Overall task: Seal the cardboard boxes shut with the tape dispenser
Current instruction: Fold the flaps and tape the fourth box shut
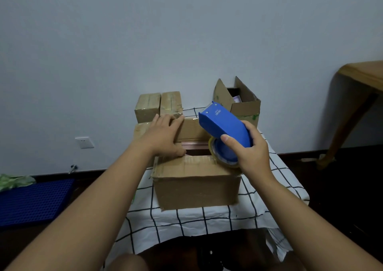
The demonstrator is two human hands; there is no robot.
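Observation:
A brown cardboard box (pixel 196 185) stands on a small table with a checked cloth (pixel 217 219), its top flaps nearly closed with a gap between them. My left hand (pixel 165 135) lies flat on the far flap, fingers straight, thumb at the gap. My right hand (pixel 251 152) grips a blue tape dispenser (pixel 224 125) with a roll of clear tape, held above the box's right end, nose pointing up and away.
Two sealed small boxes (pixel 158 105) stand behind the box at the wall, on another box. An open box (pixel 241 103) with raised flaps stands at back right. A wooden table (pixel 364 78) is to the right, a blue perforated mat (pixel 35 200) on the floor to the left.

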